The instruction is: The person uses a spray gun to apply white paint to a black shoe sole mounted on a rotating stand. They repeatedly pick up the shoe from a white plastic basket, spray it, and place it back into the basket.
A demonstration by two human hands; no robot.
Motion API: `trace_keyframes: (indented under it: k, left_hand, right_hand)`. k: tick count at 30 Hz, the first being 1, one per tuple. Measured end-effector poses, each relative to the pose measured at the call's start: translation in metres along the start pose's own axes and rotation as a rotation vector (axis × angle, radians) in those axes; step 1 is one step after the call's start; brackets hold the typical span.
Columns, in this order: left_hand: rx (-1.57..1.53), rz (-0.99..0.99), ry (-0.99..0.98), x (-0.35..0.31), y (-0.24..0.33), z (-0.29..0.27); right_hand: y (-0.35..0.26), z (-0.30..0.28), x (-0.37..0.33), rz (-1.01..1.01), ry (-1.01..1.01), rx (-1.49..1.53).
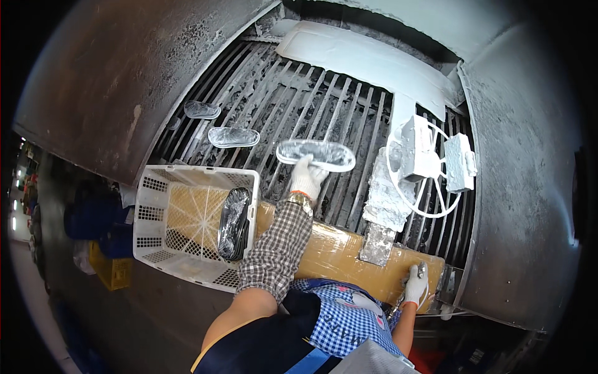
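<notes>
My left hand [308, 178], in a white knit glove under a checked sleeve, grips the near edge of a shoe sole [330, 153]. That sole is pale-rimmed with a grey, glossy middle and is held over the slatted grate [305, 118]. To its left a second sole [233, 137] lies on the slats, and another sole [202, 110] rests farther back. At the lower right, my gloved right hand [415, 287] is closed round a metal spray gun [423, 270], mostly hidden by the fingers. The hand is above the brown, film-wrapped front ledge [330, 249].
A white plastic basket [187, 171] at the left holds dark soles [234, 224] along its right side. A white-crusted wheel-shaped stand [450, 206] carrying blocks stands at the right. Dark metal walls [517, 187] flank the grate. A yellow crate [112, 268] sits at the lower left.
</notes>
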State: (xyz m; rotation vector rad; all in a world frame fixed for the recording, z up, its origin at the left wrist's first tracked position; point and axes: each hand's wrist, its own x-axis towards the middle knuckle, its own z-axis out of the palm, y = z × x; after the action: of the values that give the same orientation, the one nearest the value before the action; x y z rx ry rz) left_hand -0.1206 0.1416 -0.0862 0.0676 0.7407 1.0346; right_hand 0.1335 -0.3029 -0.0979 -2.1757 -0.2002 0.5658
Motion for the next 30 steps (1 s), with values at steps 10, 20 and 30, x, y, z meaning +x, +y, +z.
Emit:
trace_keyframes:
  k: [10, 20, 30]
  left_hand:
    - [0.114, -0.075, 0.07, 0.059, -0.005, -0.049]
    - [0.381, -0.182, 0.146, -0.011, -0.037, -0.039]
    - [0.381, 0.04, -0.252, -0.161, 0.086, -0.004]
  right_hand:
    - [0.004, -0.004, 0.004, 0.02, -0.004, -0.093]
    - [0.021, -0.004, 0.017, -0.098, 0.02, -0.192]
    - [-0.042, 0.0, -0.011, -0.013, -0.055, -0.094]
